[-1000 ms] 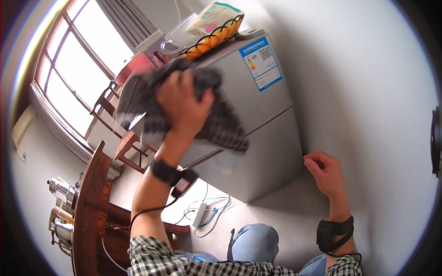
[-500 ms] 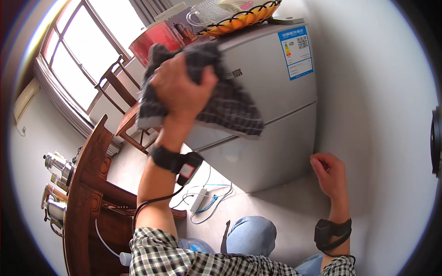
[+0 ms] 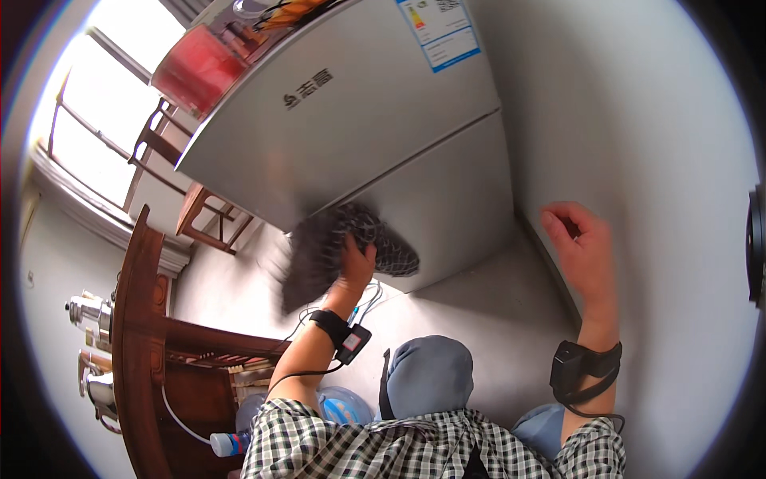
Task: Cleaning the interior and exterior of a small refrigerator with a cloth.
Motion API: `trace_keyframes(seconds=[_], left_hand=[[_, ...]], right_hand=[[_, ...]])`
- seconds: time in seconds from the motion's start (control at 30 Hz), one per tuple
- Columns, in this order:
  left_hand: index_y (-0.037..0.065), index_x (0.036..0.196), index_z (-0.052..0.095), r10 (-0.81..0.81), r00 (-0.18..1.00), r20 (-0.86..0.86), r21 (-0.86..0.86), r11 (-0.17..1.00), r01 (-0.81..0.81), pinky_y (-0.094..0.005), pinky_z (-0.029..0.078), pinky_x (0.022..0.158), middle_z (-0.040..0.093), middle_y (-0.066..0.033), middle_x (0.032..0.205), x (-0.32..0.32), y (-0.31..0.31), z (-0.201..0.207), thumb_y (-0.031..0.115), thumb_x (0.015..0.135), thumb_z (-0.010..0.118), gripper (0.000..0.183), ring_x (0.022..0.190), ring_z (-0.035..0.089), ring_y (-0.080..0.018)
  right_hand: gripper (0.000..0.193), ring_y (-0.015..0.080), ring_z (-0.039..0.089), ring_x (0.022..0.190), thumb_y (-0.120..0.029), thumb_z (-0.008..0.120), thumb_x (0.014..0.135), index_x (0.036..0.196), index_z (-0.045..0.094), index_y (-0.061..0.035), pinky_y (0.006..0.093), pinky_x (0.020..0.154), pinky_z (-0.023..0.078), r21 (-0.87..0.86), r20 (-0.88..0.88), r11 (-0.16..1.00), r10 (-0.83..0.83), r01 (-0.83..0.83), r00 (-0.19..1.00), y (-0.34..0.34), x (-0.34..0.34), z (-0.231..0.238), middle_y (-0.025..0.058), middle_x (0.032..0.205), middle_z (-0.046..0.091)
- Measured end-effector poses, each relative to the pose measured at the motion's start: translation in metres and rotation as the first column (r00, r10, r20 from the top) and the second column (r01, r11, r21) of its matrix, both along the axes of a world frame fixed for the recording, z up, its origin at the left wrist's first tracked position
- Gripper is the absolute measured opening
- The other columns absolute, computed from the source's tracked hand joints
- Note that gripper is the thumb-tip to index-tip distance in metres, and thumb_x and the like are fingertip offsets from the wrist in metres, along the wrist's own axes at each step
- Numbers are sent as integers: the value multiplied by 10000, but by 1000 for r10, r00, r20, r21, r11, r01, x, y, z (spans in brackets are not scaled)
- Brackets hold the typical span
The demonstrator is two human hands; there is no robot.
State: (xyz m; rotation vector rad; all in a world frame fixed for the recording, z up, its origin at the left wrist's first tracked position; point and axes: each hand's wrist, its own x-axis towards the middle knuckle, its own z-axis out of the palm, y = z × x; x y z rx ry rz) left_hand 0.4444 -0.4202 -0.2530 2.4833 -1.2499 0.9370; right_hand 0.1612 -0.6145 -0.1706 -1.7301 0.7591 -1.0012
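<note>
My left hand is shut on a dark grey checked cloth, which is blurred by motion. The cloth lies against the lower door of a silver-grey fridge, near its left edge, and part of it hangs past that edge. My left fingers are partly sunk in the fabric. Off to the right, my right hand is raised in front of the pale wall, apart from the fridge. Its fingers are loosely curled in and no object shows in them.
A red box and a basket sit on the fridge top. Left stand a carved wooden table with metal pots and a wooden chair. Cables and a large clear bottle are on the floor. The wall rises close at right.
My left hand has brought the cloth down from the upper door to the lower one. The view has shifted, so the fridge top sits higher in the picture. My right hand stays raised and curled.
</note>
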Motion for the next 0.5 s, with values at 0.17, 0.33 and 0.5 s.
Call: trace_keyframes(seconds=[0.17, 0.33, 0.5], left_hand=[[20, 1179, 349, -374, 880, -293, 192, 879, 437, -371, 292, 914, 411, -164, 1168, 2, -32, -10, 203, 773, 495, 469, 1085, 375, -275], [31, 1222, 306, -642, 422, -640, -439, 756, 486, -373, 250, 952, 359, -150, 1221, 36, -130, -61, 327, 793, 431, 536, 1121, 334, -300], [-43, 1152, 374, -600, 709, 370, 326, 799, 506, -396, 288, 922, 358, -218, 1205, -76, -230, 47, 288, 728, 491, 550, 1113, 347, -337]], right_hand=[[145, 133, 516, 574, -130, 559, 747, 815, 582, -4, 244, 554, 412, -24, -19, 996, -85, 84, 996, -7, -14, 5, 88, 666, 570], [129, 174, 532, 580, -135, 558, 743, 808, 587, -28, 263, 552, 419, 0, 11, 1000, -12, 12, 1000, 3, -2, 14, 95, 687, 576], [114, 222, 537, 584, -143, 563, 732, 787, 585, -46, 282, 546, 423, -90, -6, 995, -52, 51, 999, 0, -10, 15, 92, 705, 580]])
